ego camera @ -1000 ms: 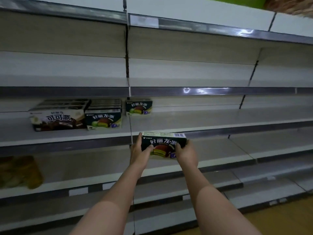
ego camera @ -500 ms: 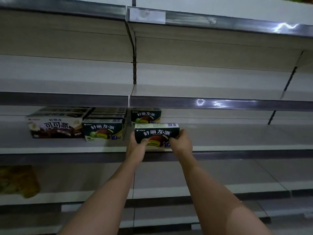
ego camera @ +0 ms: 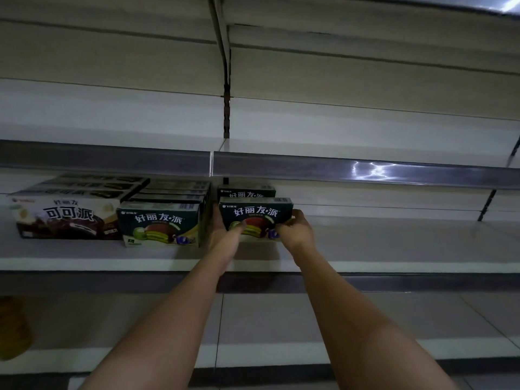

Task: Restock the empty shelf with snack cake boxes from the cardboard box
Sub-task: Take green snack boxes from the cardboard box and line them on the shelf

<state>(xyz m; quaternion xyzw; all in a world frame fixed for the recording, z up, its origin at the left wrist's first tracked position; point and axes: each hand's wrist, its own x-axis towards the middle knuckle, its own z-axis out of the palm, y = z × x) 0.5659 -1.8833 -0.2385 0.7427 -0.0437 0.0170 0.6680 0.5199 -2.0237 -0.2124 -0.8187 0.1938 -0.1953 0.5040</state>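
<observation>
The dark green snack cake box (ego camera: 255, 218) sits on the shelf (ego camera: 394, 243), just in front of another green box (ego camera: 246, 191) behind it. The left hand (ego camera: 225, 229) holds its left end with the thumb across the front, and the right hand (ego camera: 297, 229) curls round its right end, so both grips are clamped on it. To its left stands a filled row of green boxes (ego camera: 160, 225), then a row of white cocoa boxes (ego camera: 66, 218). By my reading the restock is early: three short rows begun, most of this shelf bare to the right. The cardboard box is out of view. The bay is dim, with empty shelves (ego camera: 337, 130) above and below.
</observation>
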